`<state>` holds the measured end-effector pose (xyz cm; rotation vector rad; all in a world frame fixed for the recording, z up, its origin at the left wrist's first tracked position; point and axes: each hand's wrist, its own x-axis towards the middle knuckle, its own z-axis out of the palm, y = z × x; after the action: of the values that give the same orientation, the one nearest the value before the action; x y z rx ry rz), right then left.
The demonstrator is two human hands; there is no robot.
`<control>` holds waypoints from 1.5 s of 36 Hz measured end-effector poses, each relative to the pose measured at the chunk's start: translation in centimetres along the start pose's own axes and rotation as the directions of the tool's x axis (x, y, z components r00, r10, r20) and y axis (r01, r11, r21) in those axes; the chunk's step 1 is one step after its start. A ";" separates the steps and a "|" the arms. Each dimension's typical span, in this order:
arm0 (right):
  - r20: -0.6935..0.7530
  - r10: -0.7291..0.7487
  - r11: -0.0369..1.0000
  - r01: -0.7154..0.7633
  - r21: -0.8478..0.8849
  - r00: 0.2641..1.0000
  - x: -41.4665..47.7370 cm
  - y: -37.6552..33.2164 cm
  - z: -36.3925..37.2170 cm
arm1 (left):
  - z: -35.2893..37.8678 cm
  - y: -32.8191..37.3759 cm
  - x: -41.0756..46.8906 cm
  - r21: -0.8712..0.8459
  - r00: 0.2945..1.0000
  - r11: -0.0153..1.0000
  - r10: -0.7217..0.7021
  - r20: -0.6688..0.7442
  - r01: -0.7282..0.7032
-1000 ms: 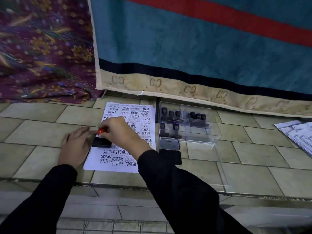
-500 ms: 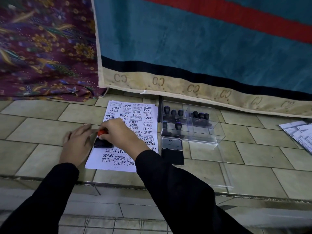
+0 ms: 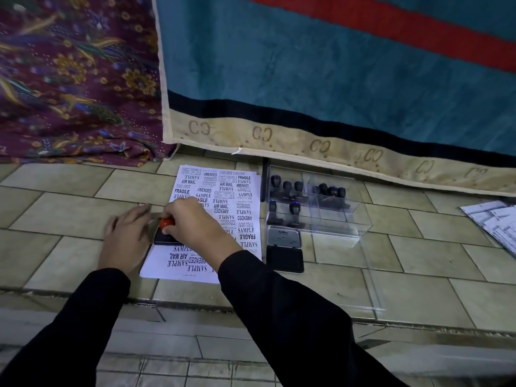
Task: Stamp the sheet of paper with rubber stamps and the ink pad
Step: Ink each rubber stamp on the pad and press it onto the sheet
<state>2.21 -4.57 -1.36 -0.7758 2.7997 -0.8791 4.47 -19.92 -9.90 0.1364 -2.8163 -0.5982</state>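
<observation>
A white sheet of paper (image 3: 223, 208) covered with several black stamp prints lies on the tiled floor. My right hand (image 3: 195, 222) grips a rubber stamp (image 3: 165, 233) with a red knob and a black base, which presses on the sheet's left side. My left hand (image 3: 125, 236) lies flat, fingers spread, on the sheet's left edge and the tile. An open ink pad (image 3: 284, 248) sits just right of the sheet. Behind it a clear plastic box (image 3: 349, 222) holds several dark-handled stamps (image 3: 287, 188).
A teal, red-striped blanket with a beige border (image 3: 321, 141) hangs behind the sheet, with a purple floral cloth (image 3: 75, 93) to its left. More printed papers (image 3: 494, 222) lie at the right edge. A clear lid (image 3: 371, 286) lies on the tiles by a step edge.
The hands and the stamp have stayed in place on the sheet; only the view has shifted slightly.
</observation>
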 end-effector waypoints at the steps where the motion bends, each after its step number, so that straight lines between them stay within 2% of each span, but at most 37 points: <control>1: -0.005 0.005 1.000 -0.005 0.004 1.000 0.1 0.0 0.0 | 0.0 0.0 0.0 0.001 1.000 1.000 -0.002 0.005 0.002; 9: -0.002 -0.015 1.000 0.015 -0.003 1.000 -0.5 -0.6 -0.1 | -0.1 0.2 -0.2 -0.008 1.000 1.000 -0.008 0.017 0.008; 15: -0.032 0.048 0.999 -0.048 -0.015 0.998 0.1 -1.3 -0.8 | 0.0 0.1 -0.2 -0.014 1.000 1.000 -0.012 0.014 0.012; 24: -0.006 0.020 1.000 -0.020 -0.017 1.000 -0.7 -1.7 -1.1 | -0.1 0.1 -0.1 -0.024 1.000 1.000 0.004 0.011 -0.003; 31: -0.031 0.030 0.999 -0.029 0.034 0.999 -0.5 -0.9 -0.2 | 0.0 0.0 -0.1 -0.022 1.000 1.000 -0.002 0.002 0.002; 33: -0.040 0.062 0.993 -0.058 0.098 0.997 -0.5 -0.1 -0.2 | 0.0 0.0 -0.1 -0.029 1.000 1.000 -0.011 0.004 0.011; 36: -0.151 0.183 0.934 -0.124 0.336 0.972 -0.5 1.4 -1.7 | -0.1 0.0 -0.3 -0.053 1.000 0.999 -0.004 0.013 0.005; 38: -0.227 0.286 0.860 -0.145 0.489 0.931 -0.5 2.8 -3.7 | -0.2 0.0 -0.3 -0.059 1.000 0.998 0.006 0.012 -0.005; 41: -0.352 0.385 0.813 -0.133 0.567 0.853 -0.6 5.5 -7.8 | -0.3 0.1 -0.3 -0.071 1.000 0.997 0.006 0.010 -0.005; 45: -0.512 0.437 0.841 -0.134 0.525 0.739 -1.9 9.8 -13.0 | -0.3 0.1 -0.2 -0.066 1.000 0.998 0.002 -0.001 -0.002; 49: -0.608 0.410 0.901 -0.200 0.385 0.680 -3.5 13.9 -15.9 | -0.3 0.0 -0.1 -0.076 1.000 0.997 0.009 -0.007 -0.009; 51: -0.608 0.404 0.914 -0.270 0.304 0.684 -4.0 15.5 -16.3 | -0.2 0.0 -0.1 -0.086 1.000 0.996 0.011 -0.016 -0.012; 54: -0.545 0.406 0.912 -0.367 0.185 0.734 -4.3 17.0 -16.1 | -0.1 0.0 -0.1 -0.097 1.000 0.995 0.014 -0.023 -0.017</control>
<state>-5.49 17.71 2.19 0.1485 3.2117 -1.2776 4.56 -19.97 -9.87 0.1020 -2.7581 -0.7236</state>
